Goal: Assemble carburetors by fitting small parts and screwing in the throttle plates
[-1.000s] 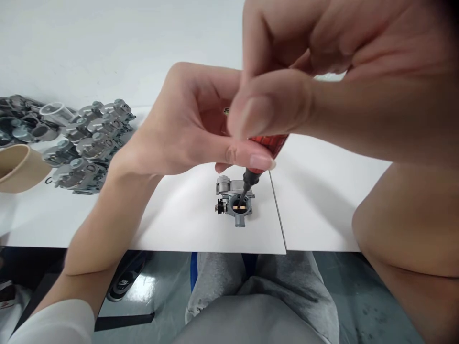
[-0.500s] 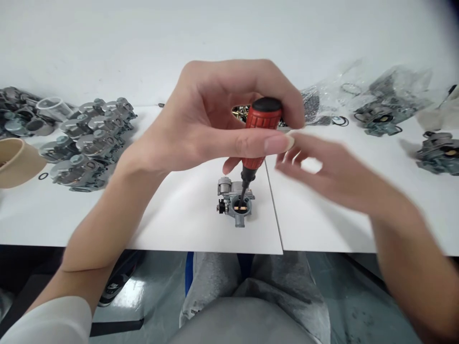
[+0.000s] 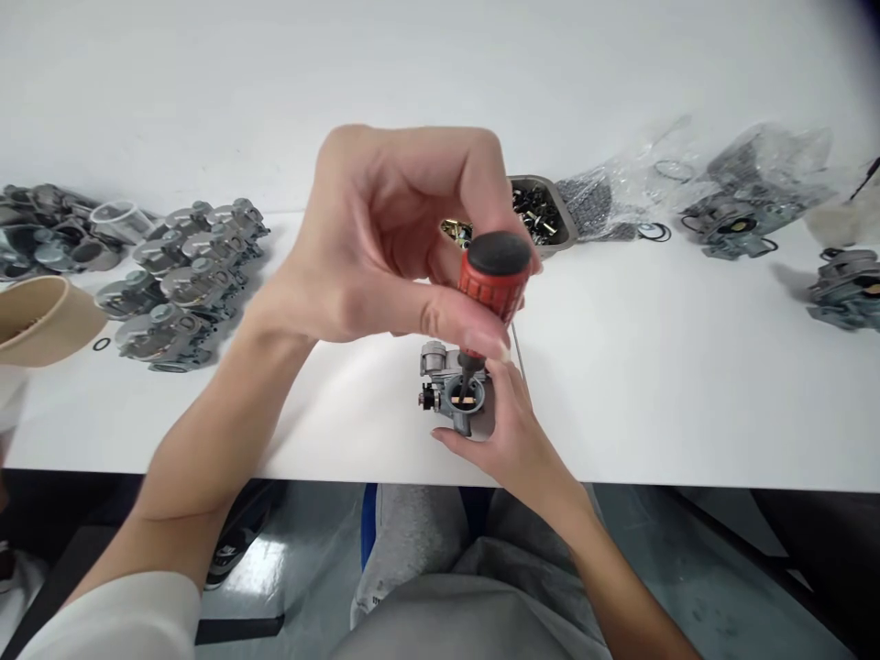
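Observation:
A screwdriver (image 3: 496,275) with a red handle and black cap is gripped between the thumb and fingers of my left hand (image 3: 405,238). Its dark shaft points down into the round bore of a grey metal carburetor (image 3: 462,423), which sits on the white table. A brass-coloured strip shows across the bore; the shaft's tip is hard to make out. My right hand (image 3: 509,426) is wrapped round the carburetor's right side, thumb by the short spout at the front and fingers behind, partly hidden by the screwdriver.
Several carburetors (image 3: 165,335) stand in rows at the left, beside a beige bowl (image 3: 65,316) and a black ring (image 3: 102,345). At the back is a tray (image 3: 565,225) of small metal parts, near a plastic bag (image 3: 619,188). More carburetors (image 3: 852,289) are at the right.
My right hand has come down from beside the screwdriver handle to the carburetor and taken hold of it. My left hand has shifted slightly left, with the screwdriver handle lower.

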Motion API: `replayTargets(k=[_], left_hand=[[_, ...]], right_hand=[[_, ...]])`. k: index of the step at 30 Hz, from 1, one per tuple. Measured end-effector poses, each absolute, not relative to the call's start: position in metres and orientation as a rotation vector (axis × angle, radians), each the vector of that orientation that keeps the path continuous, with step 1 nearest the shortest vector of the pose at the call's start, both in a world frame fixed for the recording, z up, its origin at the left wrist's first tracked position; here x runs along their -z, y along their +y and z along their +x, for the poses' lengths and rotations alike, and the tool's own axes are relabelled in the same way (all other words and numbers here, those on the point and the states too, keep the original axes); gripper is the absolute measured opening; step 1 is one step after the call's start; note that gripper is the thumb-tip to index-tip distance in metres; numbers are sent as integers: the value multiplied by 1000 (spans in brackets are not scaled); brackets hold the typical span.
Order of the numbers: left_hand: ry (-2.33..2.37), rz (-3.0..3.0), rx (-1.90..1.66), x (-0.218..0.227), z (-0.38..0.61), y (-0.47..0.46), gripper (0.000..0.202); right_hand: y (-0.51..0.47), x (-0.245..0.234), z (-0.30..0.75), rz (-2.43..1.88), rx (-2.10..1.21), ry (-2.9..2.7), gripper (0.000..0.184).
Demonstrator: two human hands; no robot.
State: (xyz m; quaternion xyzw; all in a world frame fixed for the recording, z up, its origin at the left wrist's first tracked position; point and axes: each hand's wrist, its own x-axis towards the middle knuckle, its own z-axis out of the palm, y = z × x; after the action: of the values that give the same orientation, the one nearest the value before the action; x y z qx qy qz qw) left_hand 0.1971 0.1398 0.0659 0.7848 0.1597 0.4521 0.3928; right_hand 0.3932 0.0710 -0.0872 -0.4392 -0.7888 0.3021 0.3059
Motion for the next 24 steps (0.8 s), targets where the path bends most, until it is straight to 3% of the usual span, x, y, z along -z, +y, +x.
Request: replayTargets(k=[6,12,15,20,24], left_hand=[[575,1949,-1113,-73,191,131,24],[406,1952,-1056,-80,181,138,22],[493,1866,-1199,-78,166,144,21],[806,1567,-1458,-23,139,158,26],[1112,1325,-1445,33,130,168,32]], right_hand=[[70,86,390,-1168,-835,-2049,81],[70,84,393,-1148,-877,-2090,83],[71,81,397,-1149,-980,-2082,86],[67,77,402,-1106,-1082,-2044,77],[55,78,384,-1197,-999,-1987,94]])
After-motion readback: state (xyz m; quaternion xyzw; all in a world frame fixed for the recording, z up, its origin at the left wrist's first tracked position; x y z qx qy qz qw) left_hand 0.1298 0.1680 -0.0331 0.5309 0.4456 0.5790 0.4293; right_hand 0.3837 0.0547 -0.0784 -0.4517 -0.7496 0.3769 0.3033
